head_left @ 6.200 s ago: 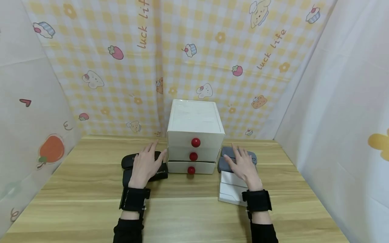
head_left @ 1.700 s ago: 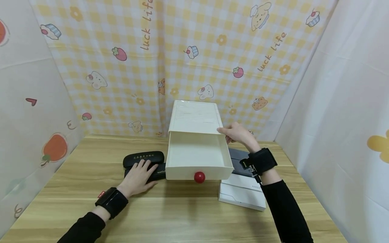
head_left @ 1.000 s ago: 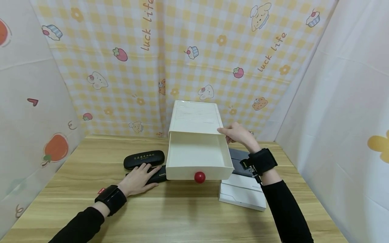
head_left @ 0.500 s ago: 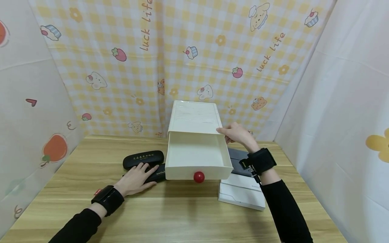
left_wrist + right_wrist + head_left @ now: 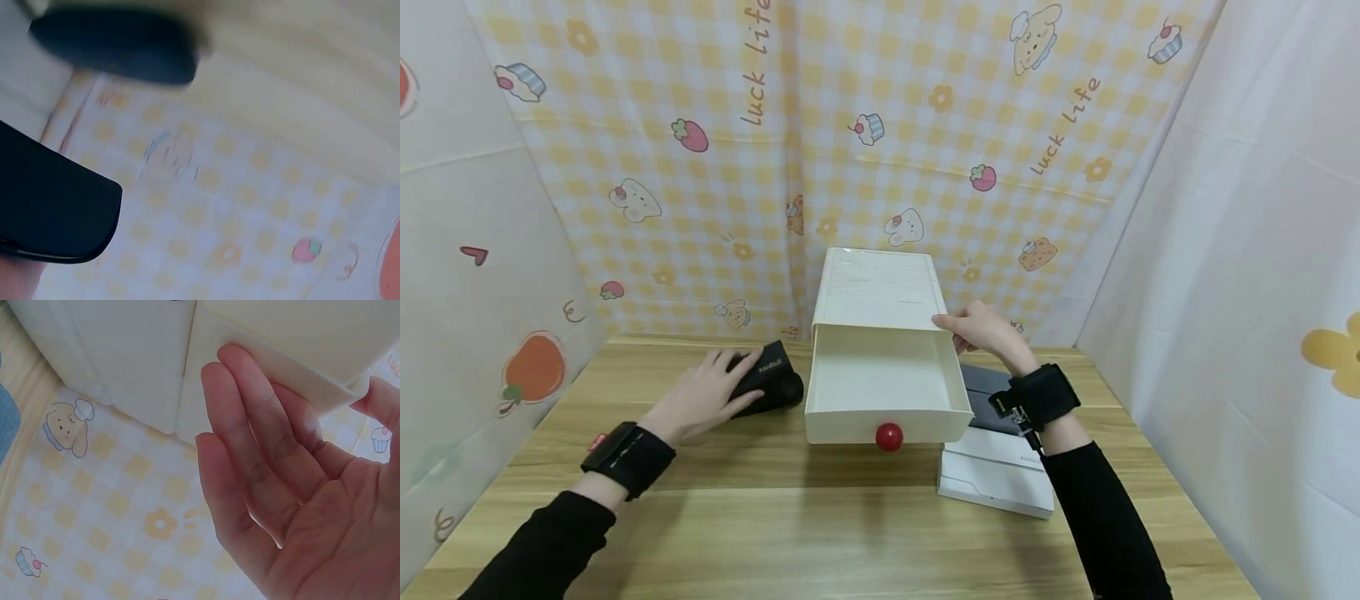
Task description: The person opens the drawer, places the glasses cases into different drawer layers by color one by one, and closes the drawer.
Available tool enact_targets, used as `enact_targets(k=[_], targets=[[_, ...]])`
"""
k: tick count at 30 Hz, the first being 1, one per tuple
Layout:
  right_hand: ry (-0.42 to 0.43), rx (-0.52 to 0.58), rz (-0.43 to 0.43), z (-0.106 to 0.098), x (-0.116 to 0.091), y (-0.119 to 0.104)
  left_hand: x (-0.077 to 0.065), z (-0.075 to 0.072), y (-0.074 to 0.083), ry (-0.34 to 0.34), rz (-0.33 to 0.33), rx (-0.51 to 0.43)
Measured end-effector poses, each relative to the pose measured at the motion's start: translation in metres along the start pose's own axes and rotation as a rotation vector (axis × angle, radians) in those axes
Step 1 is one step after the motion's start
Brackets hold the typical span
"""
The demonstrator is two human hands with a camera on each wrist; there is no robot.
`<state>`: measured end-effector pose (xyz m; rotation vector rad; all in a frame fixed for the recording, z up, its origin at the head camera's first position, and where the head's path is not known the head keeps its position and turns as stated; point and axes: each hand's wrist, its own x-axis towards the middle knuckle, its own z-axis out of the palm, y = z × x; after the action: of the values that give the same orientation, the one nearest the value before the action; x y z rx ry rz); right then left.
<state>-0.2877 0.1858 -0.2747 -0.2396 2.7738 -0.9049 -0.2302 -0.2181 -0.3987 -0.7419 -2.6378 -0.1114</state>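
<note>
White open drawer (image 5: 847, 427), right hand (image 5: 983, 327) in pinch on cabinet (image 5: 880, 287) edge, left hand (image 5: 700, 398) apparently curled round black case (image 5: 767, 367), contents hidden.

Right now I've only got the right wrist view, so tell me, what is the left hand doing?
Observer: In the head view, the left hand is holding a black glasses case.
Operator: And what's on the front of the drawer cabinet, which I only see from the side?
Observer: There's a round red knob on the front of the pulled-out top drawer.
</note>
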Motion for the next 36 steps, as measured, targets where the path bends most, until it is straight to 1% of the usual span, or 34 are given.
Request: enact_targets(k=[3,5,7,10,13,15,18,20,22,25,30,34,36], targets=[[-0.005,0.003,-0.005,0.000,0.000,0.000,0.011,-0.019,-0.003,0.063,0.019,0.025],[-0.007,0.006,-0.008,0.001,0.001,0.001,0.019,-0.031,-0.003,0.099,0.029,0.039],[-0.007,0.006,-0.012,0.001,0.001,0.001,0.026,-0.041,0.000,0.118,0.036,0.043],[-0.003,0.005,-0.014,0.001,0.001,0.001,0.038,-0.052,0.006,0.147,0.064,0.062],[-0.001,0.012,-0.014,0.001,0.001,0.001,0.050,-0.064,0.014,0.179,0.105,0.079],[-0.004,0.014,-0.015,0.001,0.000,0.001,0.059,-0.073,0.023,0.199,0.131,0.075],[-0.009,0.021,-0.016,0.000,0.000,0.000,0.072,-0.084,0.037,0.207,0.171,0.062],[-0.012,0.019,-0.016,0.000,-0.001,0.000,0.081,-0.091,0.048,0.193,0.202,0.067],[-0.014,0.021,-0.015,0.000,0.000,0.000,0.090,-0.094,0.059,0.177,0.234,0.081],[-0.012,0.015,-0.023,0.000,0.000,0.000,0.101,-0.095,0.076,0.148,0.280,0.103],[0.003,0.012,-0.026,0.002,0.001,0.002,0.113,-0.088,0.102,0.111,0.366,0.155],[0.003,0.015,-0.020,0.003,0.002,0.002,0.121,-0.081,0.119,0.093,0.439,0.211],[-0.002,0.019,-0.029,0.003,0.001,0.002,0.124,-0.079,0.126,0.075,0.466,0.231]])
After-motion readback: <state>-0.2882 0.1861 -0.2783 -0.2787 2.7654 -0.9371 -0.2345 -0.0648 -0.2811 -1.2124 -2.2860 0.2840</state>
